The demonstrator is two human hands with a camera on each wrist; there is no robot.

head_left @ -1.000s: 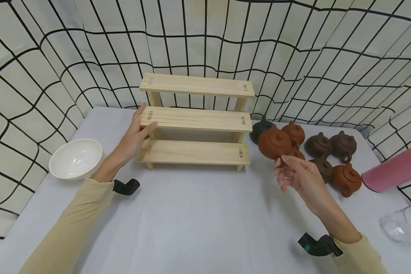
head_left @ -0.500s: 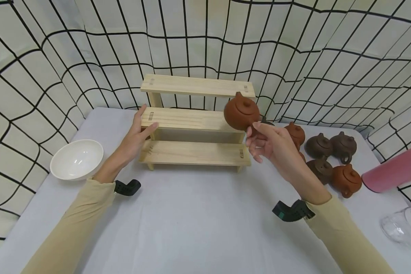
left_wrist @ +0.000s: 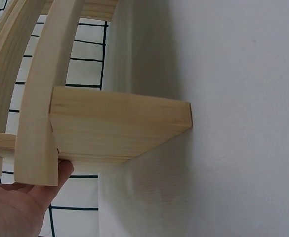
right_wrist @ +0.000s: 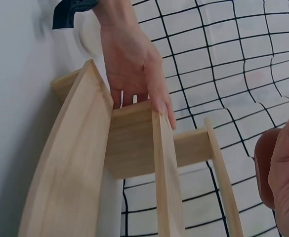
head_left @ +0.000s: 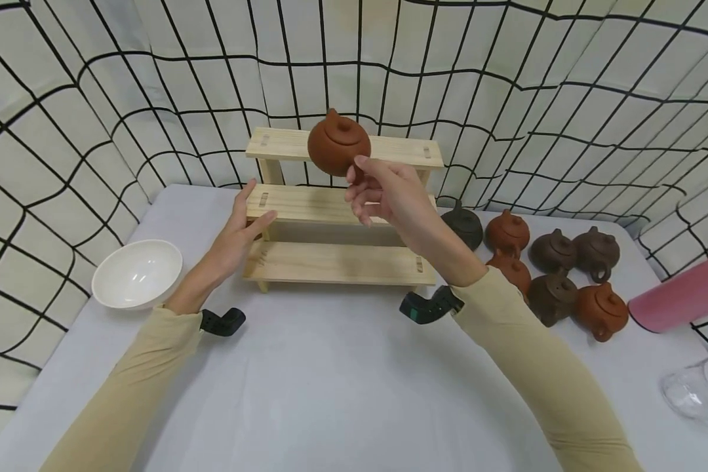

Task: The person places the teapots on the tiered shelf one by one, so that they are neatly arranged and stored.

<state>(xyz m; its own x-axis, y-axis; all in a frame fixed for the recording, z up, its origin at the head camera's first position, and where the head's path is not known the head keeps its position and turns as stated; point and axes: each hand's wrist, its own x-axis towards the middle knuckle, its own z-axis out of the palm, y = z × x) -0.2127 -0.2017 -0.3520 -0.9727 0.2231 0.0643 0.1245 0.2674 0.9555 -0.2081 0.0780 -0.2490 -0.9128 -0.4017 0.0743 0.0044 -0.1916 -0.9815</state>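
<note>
A three-tier wooden shelf (head_left: 342, 263) stands on the white-covered table. My left hand (head_left: 227, 236) grips the left end of its middle board, thumb on top and fingers round the side; in the left wrist view, the same hand (left_wrist: 23, 205) shows at the board's end. My right hand (head_left: 389, 193) pinches the handle of a reddish-brown clay teapot (head_left: 337, 144), held up in front of the top board (head_left: 398, 149). In the right wrist view, part of this teapot (right_wrist: 267, 165) shows beside the curled fingers (right_wrist: 286, 163).
Several clay teapots cluster right of the shelf, among them a black one (head_left: 465, 229), a brown one (head_left: 551, 298) and an orange one (head_left: 602, 309). A pink cylinder (head_left: 678, 295) and a clear glass (head_left: 693, 393) lie farther right. A white bowl (head_left: 137, 275) sits left. Black wire grid surrounds the table.
My right hand has lifted the reddish-brown teapot from the cluster and carried it left and up to the top board. The left hand keeps its hold on the shelf.
</note>
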